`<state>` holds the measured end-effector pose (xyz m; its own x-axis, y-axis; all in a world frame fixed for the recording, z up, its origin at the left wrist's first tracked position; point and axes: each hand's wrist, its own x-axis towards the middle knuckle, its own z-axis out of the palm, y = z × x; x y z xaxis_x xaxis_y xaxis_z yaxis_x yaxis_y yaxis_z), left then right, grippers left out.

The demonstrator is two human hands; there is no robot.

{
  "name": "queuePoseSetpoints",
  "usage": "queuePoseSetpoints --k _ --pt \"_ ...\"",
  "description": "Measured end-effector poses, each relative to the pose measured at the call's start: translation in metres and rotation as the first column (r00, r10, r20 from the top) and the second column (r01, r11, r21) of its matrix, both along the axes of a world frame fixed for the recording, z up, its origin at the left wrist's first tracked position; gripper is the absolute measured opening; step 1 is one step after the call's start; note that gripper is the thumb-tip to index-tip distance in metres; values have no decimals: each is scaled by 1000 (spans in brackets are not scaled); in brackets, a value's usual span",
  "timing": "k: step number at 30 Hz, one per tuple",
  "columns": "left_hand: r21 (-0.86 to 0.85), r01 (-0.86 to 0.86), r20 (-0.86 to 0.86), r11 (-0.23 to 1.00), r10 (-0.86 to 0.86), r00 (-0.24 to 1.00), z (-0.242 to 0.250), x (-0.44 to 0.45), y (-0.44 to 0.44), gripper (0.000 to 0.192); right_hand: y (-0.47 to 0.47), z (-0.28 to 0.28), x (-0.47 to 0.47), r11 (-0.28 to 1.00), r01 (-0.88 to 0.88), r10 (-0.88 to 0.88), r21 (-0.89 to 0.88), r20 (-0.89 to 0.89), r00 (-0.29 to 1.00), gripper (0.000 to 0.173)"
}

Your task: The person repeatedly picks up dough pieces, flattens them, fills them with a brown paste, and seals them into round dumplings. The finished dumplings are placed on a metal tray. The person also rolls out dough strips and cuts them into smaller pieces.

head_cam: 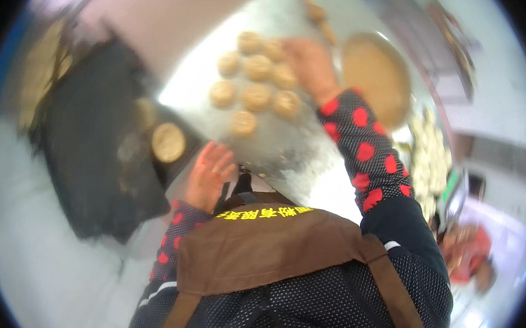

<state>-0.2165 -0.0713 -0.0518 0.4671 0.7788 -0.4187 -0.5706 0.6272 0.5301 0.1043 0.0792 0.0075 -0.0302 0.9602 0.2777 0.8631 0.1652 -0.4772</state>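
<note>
Several round, light-brown dough pieces stand in rough rows on a shiny metal worktable. My right hand reaches over the table at the upper right edge of this group, its fingers beside or on the farthest pieces; blur hides whether it grips one. My left hand is held palm up with its fingers apart, near the table's close edge, with nothing in it. To its left, a flat round dough disc lies on a dark surface beside a large black griddle or plate.
A wide round pan with brown contents stands right of my right hand. Beyond it lie a rolling pin and, at the right, many pale dough pieces. A person in red is at the far right.
</note>
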Motion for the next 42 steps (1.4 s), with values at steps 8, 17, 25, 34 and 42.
queuePoseSetpoints --k 8,17,25,34,42 --pt "99 506 -86 857 -499 862 9 89 35 71 -355 -71 7 745 356 -455 -564 -39 890 30" --pt "195 871 -298 452 -818 491 25 251 -38 57 -578 -46 38 299 775 -952 -557 -111 287 32" --pt "292 937 -878 -193 -443 182 -29 447 -192 64 -734 -90 60 230 873 -937 -431 -339 80 30" --pt "-18 716 -840 -698 399 368 -51 553 -300 42 -792 -103 157 310 888 -925 -339 -325 199 31" --pt "107 866 -992 -488 -116 57 -18 485 -259 54 -671 -87 285 590 788 -807 -177 -157 569 58"
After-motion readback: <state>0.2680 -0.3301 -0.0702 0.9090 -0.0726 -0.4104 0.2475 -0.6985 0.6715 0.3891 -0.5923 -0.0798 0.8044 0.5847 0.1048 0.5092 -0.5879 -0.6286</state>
